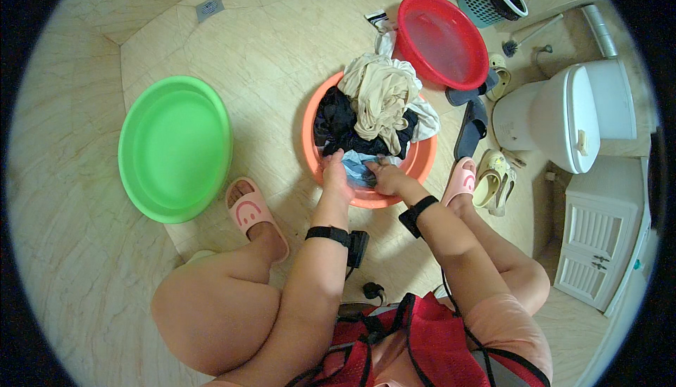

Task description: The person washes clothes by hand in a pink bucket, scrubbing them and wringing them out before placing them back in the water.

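An orange plastic basin (pixel 421 167) stands on the floor between my feet, heaped with wet-looking laundry. Near its front rim lies a light blue cloth (pixel 360 168). My left hand (pixel 336 177) holds the left side of this cloth, and my right hand (pixel 392 178) grips its right side with bent fingers. Beyond my hands is a bundle of black fabric (pixel 334 117). On top of it rests a twisted beige garment (pixel 381 96). White fabric (pixel 425 118) hangs over the basin's right rim. The undersides of my fingers are hidden.
A green basin (pixel 174 149) stands at left. At the upper right is a red basin (pixel 443 41) holding cloudy liquid, with white fabric (pixel 386 43) beside it. Dark slippers (pixel 470 128), pale clogs (pixel 488 175), a toilet (pixel 560 115) and a wastebasket (pixel 483 4) occupy the right side.
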### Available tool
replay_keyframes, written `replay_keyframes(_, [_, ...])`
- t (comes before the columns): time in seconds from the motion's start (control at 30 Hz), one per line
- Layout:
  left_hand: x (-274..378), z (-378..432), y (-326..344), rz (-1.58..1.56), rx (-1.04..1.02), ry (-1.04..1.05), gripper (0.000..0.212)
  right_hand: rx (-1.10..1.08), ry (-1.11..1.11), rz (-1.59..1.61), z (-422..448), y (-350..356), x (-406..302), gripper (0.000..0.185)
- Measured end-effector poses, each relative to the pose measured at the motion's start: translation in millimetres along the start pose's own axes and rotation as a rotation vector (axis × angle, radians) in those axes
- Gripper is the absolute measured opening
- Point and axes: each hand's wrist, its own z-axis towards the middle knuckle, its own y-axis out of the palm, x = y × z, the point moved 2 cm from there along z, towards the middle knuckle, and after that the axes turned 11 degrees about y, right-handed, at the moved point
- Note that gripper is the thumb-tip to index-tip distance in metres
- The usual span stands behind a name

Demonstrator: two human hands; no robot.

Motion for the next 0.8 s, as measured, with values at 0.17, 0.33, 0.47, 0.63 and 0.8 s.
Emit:
replay_keyframes(0.17, [-8.9, 12.9, -7.0, 0.048, -0.003, 0.056, 0.039, -0.023, 0.161, 0.038, 32.3, 3.2, -7.4, 0.057])
replay_keyframes(0.33, [3.5, -2.5, -4.6, -0.029, 0.033, 0.014, 0.034, -0.139, -0.080, 1.210, 3.2, -26.7, -32.7, 0.010])
replay_keyframes(0.47, [11.1, -18.6, 5.1, -0.081, -0.027, -0.034, 0.020, -0.333, -0.197, 1.547, -45.8, -68.2, -47.5, 0.011])
replay_keyframes(0.63, [-3.7, -17.7, 5.8, -0.154, -0.179, -0.068, 0.013, -0.179, -0.222, 1.488, -28.2, -40.6, -42.1, 0.010])
replay_keyframes(0.8, [0.7, -29.2, 19.9, 0.175, -0.025, 0.218, 0.017, 0.159, 0.197, 0.452, -0.3, -19.0, 14.6, 0.031])
